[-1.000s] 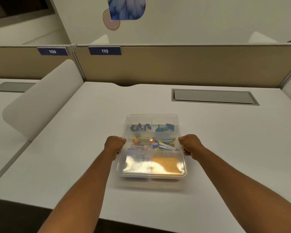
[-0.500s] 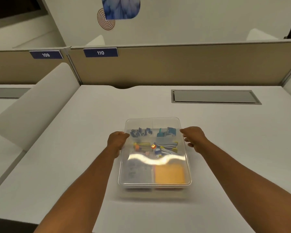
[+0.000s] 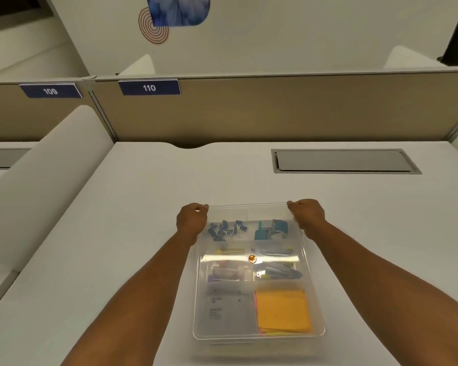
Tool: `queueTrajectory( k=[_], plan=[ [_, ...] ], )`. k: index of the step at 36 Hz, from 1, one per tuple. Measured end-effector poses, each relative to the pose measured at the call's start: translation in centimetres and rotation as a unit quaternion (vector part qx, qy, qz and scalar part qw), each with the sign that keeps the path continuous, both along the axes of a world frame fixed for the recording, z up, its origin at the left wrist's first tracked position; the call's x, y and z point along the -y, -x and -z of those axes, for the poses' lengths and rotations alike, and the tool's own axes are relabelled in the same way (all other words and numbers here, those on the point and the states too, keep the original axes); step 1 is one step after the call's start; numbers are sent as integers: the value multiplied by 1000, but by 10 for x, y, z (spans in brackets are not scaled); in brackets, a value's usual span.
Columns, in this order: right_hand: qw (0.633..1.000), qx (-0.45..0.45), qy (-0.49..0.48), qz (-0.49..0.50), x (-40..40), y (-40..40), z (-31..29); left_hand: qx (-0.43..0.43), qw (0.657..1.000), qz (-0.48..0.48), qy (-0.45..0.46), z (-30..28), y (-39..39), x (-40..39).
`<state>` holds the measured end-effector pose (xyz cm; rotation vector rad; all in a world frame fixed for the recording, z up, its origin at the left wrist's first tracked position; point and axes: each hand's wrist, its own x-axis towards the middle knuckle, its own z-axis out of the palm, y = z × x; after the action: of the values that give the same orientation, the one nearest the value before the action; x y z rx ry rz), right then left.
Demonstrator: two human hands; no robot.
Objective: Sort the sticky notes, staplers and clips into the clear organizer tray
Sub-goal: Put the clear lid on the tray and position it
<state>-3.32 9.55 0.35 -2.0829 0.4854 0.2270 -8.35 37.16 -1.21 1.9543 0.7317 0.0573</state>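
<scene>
A clear organizer tray (image 3: 318, 331) with a clear lid lies on the white desk in front of me. Through the lid I see blue binder clips (image 3: 226, 230) at the far left, teal clips (image 3: 271, 229) at the far right, staplers (image 3: 275, 272) in the middle right, small coloured items (image 3: 226, 274) in the middle left, and orange sticky notes (image 3: 283, 310) at the near right. My left hand (image 3: 192, 220) grips the far left corner of the lid. My right hand (image 3: 307, 215) grips the far right corner.
A beige partition (image 3: 275, 109) with labels 109 and 110 runs along the desk's far edge. A grey cable flap (image 3: 344, 161) is set into the desk at the far right. A white rounded divider (image 3: 45, 175) rises on the left.
Both hands slid from the middle of the tray's sides to its far corners. The view has come closer and the glare on the lid moved toward the middle.
</scene>
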Motion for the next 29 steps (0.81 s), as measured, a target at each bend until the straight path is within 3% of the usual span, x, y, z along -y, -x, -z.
queueTrajectory(
  k=[12,24,29],
  plan=[
    [999,3,32,8,-9,0,7,12,999,-34,25,11,-6,0],
    [998,20,-55,-11,22,64,11,11,999,-30,3,7,65,7],
    [994,6,-106,-32,38,101,14,38,997,-72,14,5,111,24]
  ],
)
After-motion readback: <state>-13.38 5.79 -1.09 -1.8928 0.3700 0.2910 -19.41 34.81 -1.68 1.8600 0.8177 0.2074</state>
